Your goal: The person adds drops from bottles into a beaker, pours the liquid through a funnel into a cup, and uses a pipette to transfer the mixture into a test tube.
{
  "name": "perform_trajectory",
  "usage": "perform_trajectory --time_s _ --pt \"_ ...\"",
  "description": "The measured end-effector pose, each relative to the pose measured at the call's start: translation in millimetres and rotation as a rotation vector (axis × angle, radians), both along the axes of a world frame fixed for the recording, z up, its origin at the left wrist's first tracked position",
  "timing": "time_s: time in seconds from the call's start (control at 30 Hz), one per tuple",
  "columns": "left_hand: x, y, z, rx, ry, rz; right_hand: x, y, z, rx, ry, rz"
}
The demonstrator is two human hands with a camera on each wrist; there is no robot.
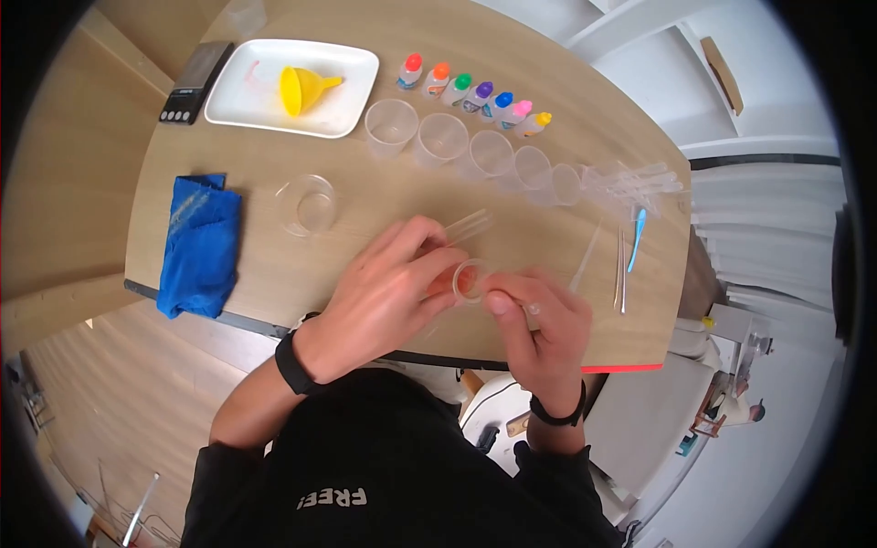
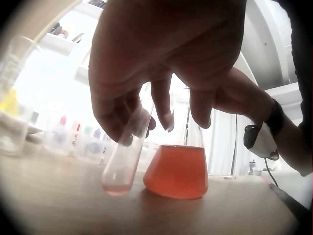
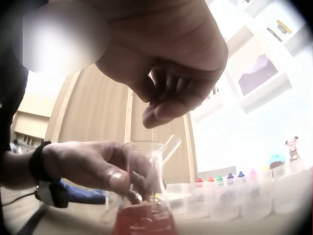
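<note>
My left hand point(image 1: 388, 288) curls its outer fingers round a slanted test tube point(image 2: 128, 152), with a little pink liquid at its bottom. Thumb and forefinger of that hand sit either side of the neck of a conical flask point(image 2: 177, 171). Orange-red liquid fills the lower part of this flask, which stands on the table. Over its mouth, in the right wrist view, my right hand point(image 3: 171, 73) has thumb and fingertips brought together. A small clear object point(image 1: 533, 309) glints within the right fingers in the head view; most of it is hidden.
Clear plastic cups point(image 1: 442, 139) stand in a row behind the hands, with dropper bottles point(image 1: 481, 95) beyond. A white tray point(image 1: 356, 68) carries a yellow funnel point(image 1: 297, 91). To the left are a glass beaker point(image 1: 311, 208) and blue cloth point(image 1: 199, 247); tweezers point(image 1: 622, 269) lie right.
</note>
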State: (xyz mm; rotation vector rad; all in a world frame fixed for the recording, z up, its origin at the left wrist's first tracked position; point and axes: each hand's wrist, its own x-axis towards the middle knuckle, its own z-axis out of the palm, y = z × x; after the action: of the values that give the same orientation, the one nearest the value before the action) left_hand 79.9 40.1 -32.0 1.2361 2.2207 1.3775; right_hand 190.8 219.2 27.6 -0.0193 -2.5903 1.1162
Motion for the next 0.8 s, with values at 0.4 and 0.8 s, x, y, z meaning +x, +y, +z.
perform_trajectory --time_s 0.4,0.8 --pt "1.6 0.7 -1.5 0.018 0.041 0.015 2.7 -2.8 0.3 0.1 0.024 -0.082" --pt "1.3 0.5 -8.5 0.076 0.041 0.029 -4.0 0.7 -1.5 0.162 0.067 -0.034"
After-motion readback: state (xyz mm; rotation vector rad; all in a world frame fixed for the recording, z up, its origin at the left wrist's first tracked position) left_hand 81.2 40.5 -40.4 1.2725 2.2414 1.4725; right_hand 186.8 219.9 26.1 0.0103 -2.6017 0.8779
